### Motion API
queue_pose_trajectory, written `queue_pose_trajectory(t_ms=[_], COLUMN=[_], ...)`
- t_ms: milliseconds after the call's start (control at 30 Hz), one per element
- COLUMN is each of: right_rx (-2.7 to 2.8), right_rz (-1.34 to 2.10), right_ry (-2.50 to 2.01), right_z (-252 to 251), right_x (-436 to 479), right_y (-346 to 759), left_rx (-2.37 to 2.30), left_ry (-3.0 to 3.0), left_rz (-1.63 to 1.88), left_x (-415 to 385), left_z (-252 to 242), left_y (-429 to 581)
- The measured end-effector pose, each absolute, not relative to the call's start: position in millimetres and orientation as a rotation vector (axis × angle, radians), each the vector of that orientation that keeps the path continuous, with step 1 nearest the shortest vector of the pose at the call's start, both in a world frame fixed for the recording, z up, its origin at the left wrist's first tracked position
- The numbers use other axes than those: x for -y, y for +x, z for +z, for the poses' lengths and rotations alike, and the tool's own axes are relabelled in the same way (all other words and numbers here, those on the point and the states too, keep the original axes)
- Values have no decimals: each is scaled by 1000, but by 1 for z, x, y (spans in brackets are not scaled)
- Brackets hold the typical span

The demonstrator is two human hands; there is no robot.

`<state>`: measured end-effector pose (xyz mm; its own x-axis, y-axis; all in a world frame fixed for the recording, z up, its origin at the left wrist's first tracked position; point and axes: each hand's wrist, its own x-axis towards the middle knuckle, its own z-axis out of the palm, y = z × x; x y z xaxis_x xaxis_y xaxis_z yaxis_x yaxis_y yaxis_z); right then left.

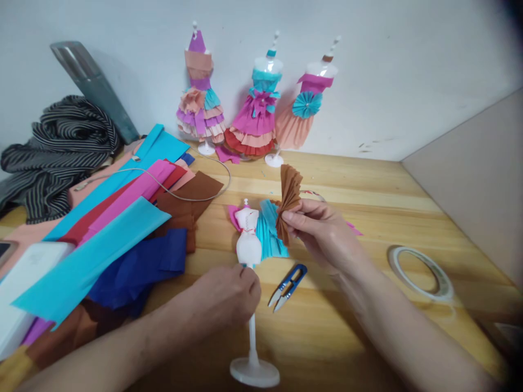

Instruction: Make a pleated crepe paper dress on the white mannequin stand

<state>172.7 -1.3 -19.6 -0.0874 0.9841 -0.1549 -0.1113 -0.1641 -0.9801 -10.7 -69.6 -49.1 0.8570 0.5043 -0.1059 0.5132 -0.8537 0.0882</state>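
A small white mannequin (248,239), standing on the wooden surface (368,179), is gripped at its pole by the closed left hand (229,296). A pleated brown paper fan (289,198) is pinched in the right hand (322,231), just beside turquoise pleats (267,237) at the mannequin. Blue snips (288,286) are seen lying between the forearms.

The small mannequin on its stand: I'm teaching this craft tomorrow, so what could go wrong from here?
1. The left hand grips the mannequin only by its pole; its base is small, so a sideways push might tip it.
2. The right hand pinches the brown pleated paper at one end; the pleats may spring apart.
3. The snips lie just below that wrist and could prick it.
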Motion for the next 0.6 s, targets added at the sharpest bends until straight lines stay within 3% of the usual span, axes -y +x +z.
queue_pose_trajectory(t_ms=[167,433,600], right_rx=[1085,1070,1071], right_rz=[1466,1527,1586], right_ry=[-1179,-1151,-1157], right_z=[-19,-26,-31], right_x=[1,3,6], right_y=[170,167,163], left_rx=[-1160,-1530,-1471], left_ry=[2413,1576,1081], left_rz=[-97,435,715], left_x=[72,84,90], left_z=[-35,-49,-64], left_y=[-13,-16,-15])
